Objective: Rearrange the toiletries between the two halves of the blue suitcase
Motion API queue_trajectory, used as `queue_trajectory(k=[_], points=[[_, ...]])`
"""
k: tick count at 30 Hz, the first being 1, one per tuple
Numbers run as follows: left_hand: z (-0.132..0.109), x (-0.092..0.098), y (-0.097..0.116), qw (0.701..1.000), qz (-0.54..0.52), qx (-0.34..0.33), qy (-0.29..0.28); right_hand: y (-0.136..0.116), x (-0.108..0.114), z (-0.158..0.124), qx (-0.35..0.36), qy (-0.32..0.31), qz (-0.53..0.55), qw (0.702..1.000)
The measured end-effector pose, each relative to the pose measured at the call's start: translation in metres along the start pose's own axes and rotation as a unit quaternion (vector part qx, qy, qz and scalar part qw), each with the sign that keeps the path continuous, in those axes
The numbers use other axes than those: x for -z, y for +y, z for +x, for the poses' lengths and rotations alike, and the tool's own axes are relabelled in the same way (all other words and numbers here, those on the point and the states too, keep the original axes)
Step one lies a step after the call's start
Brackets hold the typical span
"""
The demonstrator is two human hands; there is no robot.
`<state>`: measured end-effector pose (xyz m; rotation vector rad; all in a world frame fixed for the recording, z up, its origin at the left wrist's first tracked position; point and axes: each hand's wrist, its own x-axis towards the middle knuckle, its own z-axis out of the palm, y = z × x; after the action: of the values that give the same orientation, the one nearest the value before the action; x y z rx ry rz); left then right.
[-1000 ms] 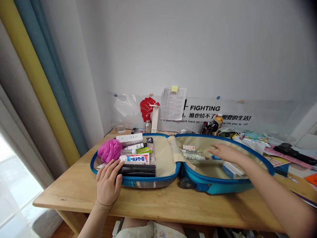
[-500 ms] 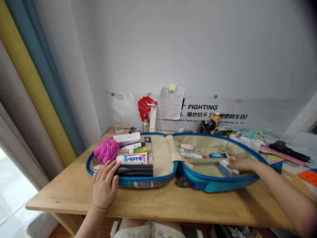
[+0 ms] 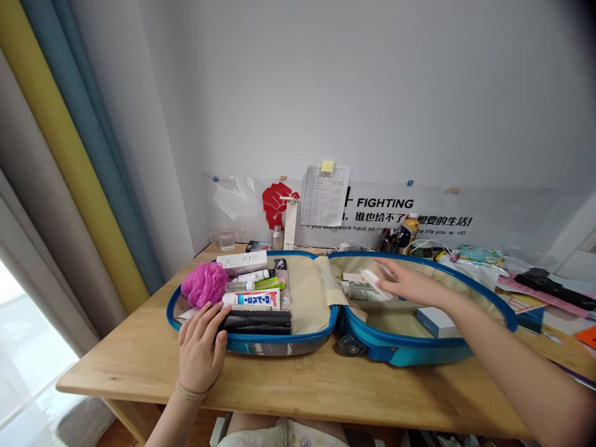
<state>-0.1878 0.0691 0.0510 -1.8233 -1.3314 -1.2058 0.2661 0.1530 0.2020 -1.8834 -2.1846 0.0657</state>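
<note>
Head view: the right hand [image 3: 410, 284] is stretched out over the right half of the open blue suitcase [image 3: 261, 340], pinching a small white item [image 3: 374, 279] just above the tubes [image 3: 361, 290] by the hinge, and I reckon that loose fingertip hold could let it slip down among them. The left hand [image 3: 201, 347] lies flat and relaxed on the near rim of the left half, gripping nothing, fingertips touching the black case [image 3: 258, 321], wrist on the wooden table [image 3: 302, 385].

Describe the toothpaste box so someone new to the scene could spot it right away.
Find the open blue suitcase on the wooden table and look in its left half, just beyond the left hand. The toothpaste box lies flat between a black bundle and green tubes; only it is white with blue and red print.
</note>
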Motion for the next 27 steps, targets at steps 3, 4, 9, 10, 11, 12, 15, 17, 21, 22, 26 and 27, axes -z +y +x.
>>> queue_trajectory(k=[3, 4, 9, 10, 11, 12, 15, 17, 21, 22, 26, 27], points=[[0.001, 0.001, 0.000, 1.000, -0.002, 0.001, -0.004, -0.074, 0.007, 0.010, 0.061, -0.042, 0.048, 0.996], [0.001, 0.001, 0.000, 1.000, -0.003, 0.002, -0.005, -0.100, 0.006, 0.014, 0.090, -0.051, 0.054, 0.993], [0.001, 0.003, 0.001, 1.000, -0.009, 0.000, -0.004, -0.206, -0.020, 0.033, 0.157, -0.145, 0.022, 0.977], [0.001, 0.003, 0.001, 1.000, -0.009, 0.000, -0.006, -0.220, -0.026, 0.038, 0.157, -0.154, 0.015, 0.975], [0.001, 0.003, 0.001, 1.000, -0.009, 0.003, -0.007, -0.231, -0.033, 0.043, 0.156, -0.160, 0.008, 0.975], [0.001, 0.003, 0.001, 1.000, -0.009, 0.005, -0.009, -0.239, -0.038, 0.048, 0.155, -0.165, -0.002, 0.974], [0.000, 0.003, 0.000, 1.000, -0.008, 0.010, -0.009, -0.241, -0.045, 0.063, 0.163, -0.178, -0.042, 0.969], [0.000, 0.003, 0.000, 1.000, -0.008, 0.014, -0.010, -0.228, -0.046, 0.072, 0.183, -0.200, -0.072, 0.960], [0.000, 0.002, 0.001, 1.000, -0.010, 0.012, -0.011, -0.195, -0.049, 0.078, 0.221, -0.239, -0.123, 0.938], [0.000, 0.003, 0.001, 1.000, -0.010, 0.011, -0.011, -0.189, -0.051, 0.079, 0.225, -0.231, -0.137, 0.937], [0.001, 0.004, 0.001, 1.000, -0.009, 0.016, -0.012, -0.178, -0.061, 0.088, 0.235, -0.168, -0.173, 0.942], [0.001, 0.004, 0.001, 1.000, -0.010, 0.016, -0.012, -0.178, -0.063, 0.092, 0.239, -0.156, -0.175, 0.942]])
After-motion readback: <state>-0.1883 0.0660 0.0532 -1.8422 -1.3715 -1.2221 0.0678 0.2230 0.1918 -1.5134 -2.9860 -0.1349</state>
